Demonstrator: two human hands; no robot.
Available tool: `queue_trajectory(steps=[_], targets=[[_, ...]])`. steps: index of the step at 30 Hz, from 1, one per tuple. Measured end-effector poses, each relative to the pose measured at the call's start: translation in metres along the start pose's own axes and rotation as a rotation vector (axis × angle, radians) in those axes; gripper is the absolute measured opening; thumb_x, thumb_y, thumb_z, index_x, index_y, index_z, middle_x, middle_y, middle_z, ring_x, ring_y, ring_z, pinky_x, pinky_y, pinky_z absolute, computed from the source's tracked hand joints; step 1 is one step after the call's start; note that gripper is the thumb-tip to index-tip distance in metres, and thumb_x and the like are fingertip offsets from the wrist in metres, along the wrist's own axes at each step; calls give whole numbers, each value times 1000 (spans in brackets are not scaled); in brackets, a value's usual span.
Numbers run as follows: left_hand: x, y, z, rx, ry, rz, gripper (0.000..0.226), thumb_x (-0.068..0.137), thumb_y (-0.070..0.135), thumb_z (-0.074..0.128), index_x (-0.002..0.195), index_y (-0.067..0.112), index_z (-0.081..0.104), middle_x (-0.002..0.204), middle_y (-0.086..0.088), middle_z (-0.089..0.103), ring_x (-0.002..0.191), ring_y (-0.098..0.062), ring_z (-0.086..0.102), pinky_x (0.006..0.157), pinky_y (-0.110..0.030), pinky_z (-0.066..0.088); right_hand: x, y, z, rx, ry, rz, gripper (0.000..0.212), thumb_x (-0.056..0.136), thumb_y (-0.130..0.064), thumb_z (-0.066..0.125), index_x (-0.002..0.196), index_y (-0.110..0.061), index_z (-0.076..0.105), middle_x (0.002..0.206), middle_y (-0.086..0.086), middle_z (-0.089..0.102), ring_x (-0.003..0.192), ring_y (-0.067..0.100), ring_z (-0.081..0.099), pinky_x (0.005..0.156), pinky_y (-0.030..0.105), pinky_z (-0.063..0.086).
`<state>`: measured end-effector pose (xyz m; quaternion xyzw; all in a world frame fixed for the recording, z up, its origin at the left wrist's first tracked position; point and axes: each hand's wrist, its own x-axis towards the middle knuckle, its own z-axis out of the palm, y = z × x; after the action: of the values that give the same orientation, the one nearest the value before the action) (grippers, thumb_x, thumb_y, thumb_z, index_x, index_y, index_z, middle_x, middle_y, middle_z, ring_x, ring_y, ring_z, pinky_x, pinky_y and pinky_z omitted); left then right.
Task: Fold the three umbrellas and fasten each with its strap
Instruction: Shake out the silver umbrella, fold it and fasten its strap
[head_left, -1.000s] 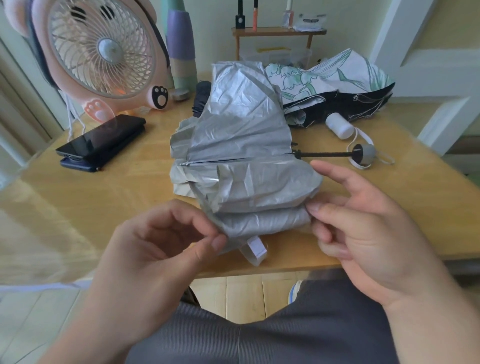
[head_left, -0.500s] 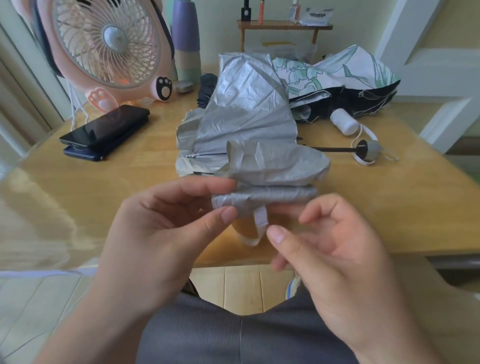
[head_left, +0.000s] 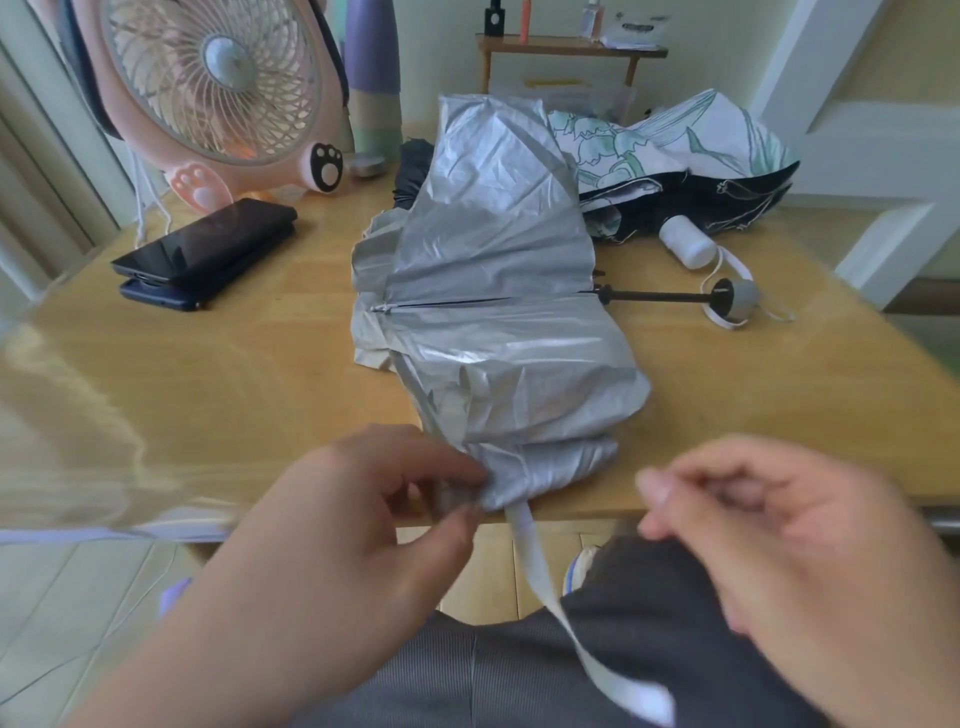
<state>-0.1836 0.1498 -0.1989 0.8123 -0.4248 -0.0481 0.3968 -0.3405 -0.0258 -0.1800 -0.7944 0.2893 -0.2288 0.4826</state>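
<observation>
Head view: the silver umbrella (head_left: 493, 249) is lying in the middle of the tabletop (head_left: 234, 395), collapsed but pretty rumpled. The canopy is bunched in loose folds, with the near end poking just over the front edge. Its thin black shaft (head_left: 660, 297) sticks out to the right and ends in a small grey handle (head_left: 745, 297) that has a pale wrist loop on it. The pale strap (head_left: 530, 561) hangs loose from the near end of the canopy, drops past the tabletop edge, and its tip lands on the person's grey trousers (head_left: 467, 675), so it's not wrapped around anything. The left hand (head_left: 332, 561) is pinching the near corner of the silver fabric between thumb and fingertips, right next to where the strap comes out. The right hand (head_left: 789, 545) is off to the right of the strap, clear of both it and the umbrella. It's blurry, but the fingers look loosely curled with nothing in them. Behind the silver one, on the right, there's a floral umbrella (head_left: 691, 140), white with green flowers and a black underside, flopped open, with its white handle (head_left: 685, 241) pointing toward the camera. A dark umbrella (head_left: 413, 166) peeks out from behind the silver canopy on the left side, mostly hidden. Further left there are two phones (head_left: 208, 249) stacked on each other. Behind them is a pink fan (head_left: 218, 93) with little paw feet, and a purple bottle (head_left: 371, 67) just beside it. A small wooden shelf (head_left: 566, 49) with a few bits on it sits at the very back.
</observation>
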Motion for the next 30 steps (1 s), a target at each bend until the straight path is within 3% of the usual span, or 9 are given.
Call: queue_trajectory(steps=[2,5,8,12,15,19,24,28,30], targets=[[2,2,4,198,9,97,19,84,53,62,87,39,75,72,21,54,72,5,53,64,-6,41,10,3,-3,37,43,14,8,82,-36,73,78,-30,76,58,2,70,37,6,48,42,14,36],[7,2,9,283,25,136,30,90,54,51,95,40,76,73,22,53,73,-4,52,61,-15,39,22,5,1,72,-83,91,16,88,-40,67,91,-26,74,61,5,72,37,19,49,49,26,43],[14,6,13,322,76,215,26,93,44,53,93,33,76,76,16,62,74,-14,58,66,-28,42,34,2,5,-2,-151,86,37,93,-44,60,69,-18,71,53,9,67,35,20,48,52,28,41],[29,15,14,314,116,200,17,91,46,55,95,31,63,55,14,37,54,-8,40,49,-33,37,45,2,8,0,-216,125,41,92,-42,64,64,-13,70,50,12,65,33,20,43,52,27,37],[38,17,16,262,77,164,41,92,47,59,130,48,43,59,12,45,56,-5,45,51,-28,38,43,2,9,57,-259,149,20,89,-39,69,86,-20,74,57,10,69,34,19,44,52,30,42],[44,14,19,253,9,187,88,82,39,67,153,53,17,95,27,57,82,8,50,76,-9,39,41,5,11,-54,-272,157,25,97,-44,59,91,-22,67,56,5,70,33,17,48,54,30,45],[47,9,21,221,-125,303,96,87,28,73,158,46,11,129,28,62,91,25,46,86,2,31,42,6,14,-91,-245,142,39,101,-43,53,72,-19,62,50,6,65,29,16,42,42,24,37],[55,9,15,163,-288,316,100,94,25,71,157,51,-1,138,33,56,74,34,45,77,5,33,47,7,10,51,-274,197,20,102,-32,55,95,-20,69,49,7,59,29,17,35,37,20,31],[58,7,12,155,-339,289,104,94,34,70,152,59,-12,134,41,54,83,31,50,80,3,35,49,5,9,66,-326,220,18,101,-27,57,91,-17,68,49,8,57,29,17,34,37,20,31]])
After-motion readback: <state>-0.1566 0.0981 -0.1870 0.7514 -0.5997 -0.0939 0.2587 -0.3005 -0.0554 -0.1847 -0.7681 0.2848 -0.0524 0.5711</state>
